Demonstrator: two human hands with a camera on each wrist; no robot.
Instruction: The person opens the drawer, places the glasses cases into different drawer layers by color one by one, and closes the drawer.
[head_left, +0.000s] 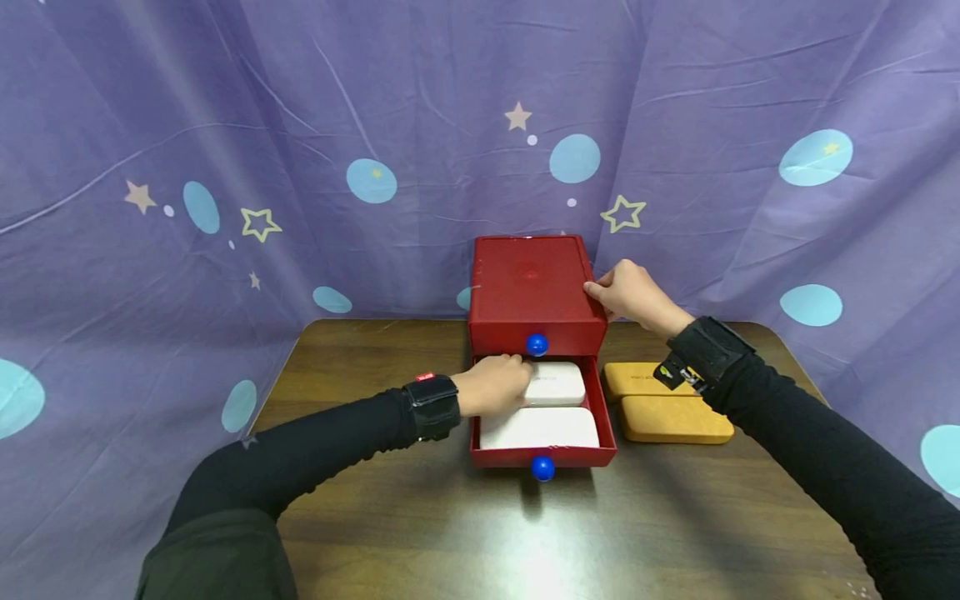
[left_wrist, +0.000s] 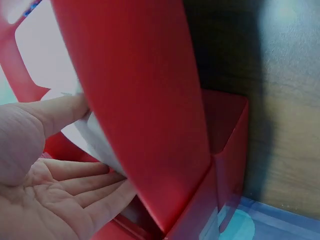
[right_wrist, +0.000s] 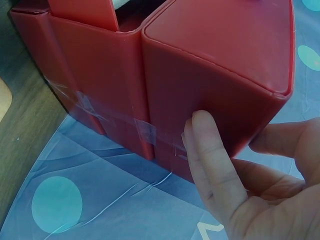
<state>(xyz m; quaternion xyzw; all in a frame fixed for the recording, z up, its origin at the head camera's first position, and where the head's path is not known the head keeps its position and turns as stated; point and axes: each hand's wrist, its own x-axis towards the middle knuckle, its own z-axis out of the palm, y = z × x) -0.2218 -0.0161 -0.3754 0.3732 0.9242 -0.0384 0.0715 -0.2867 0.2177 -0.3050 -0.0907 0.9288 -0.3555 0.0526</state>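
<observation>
Rear white case (head_left: 558, 383) sits behind the front white case (head_left: 543, 428) in the pulled-out lower drawer (head_left: 506, 457), its left end pinched by the left hand (head_left: 495, 385). The right hand (head_left: 632, 296) braces the red box (head_left: 525, 279), fingers extended; steady pressure there and a level case should prevent snagging.

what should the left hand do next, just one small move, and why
Probably the left hand should loosen its grip on the rear white case and lift clear: that case lies inside the open lower drawer, behind the front white case, and a hand there would block closing. The right hand holds the red box, which should steady it.
</observation>
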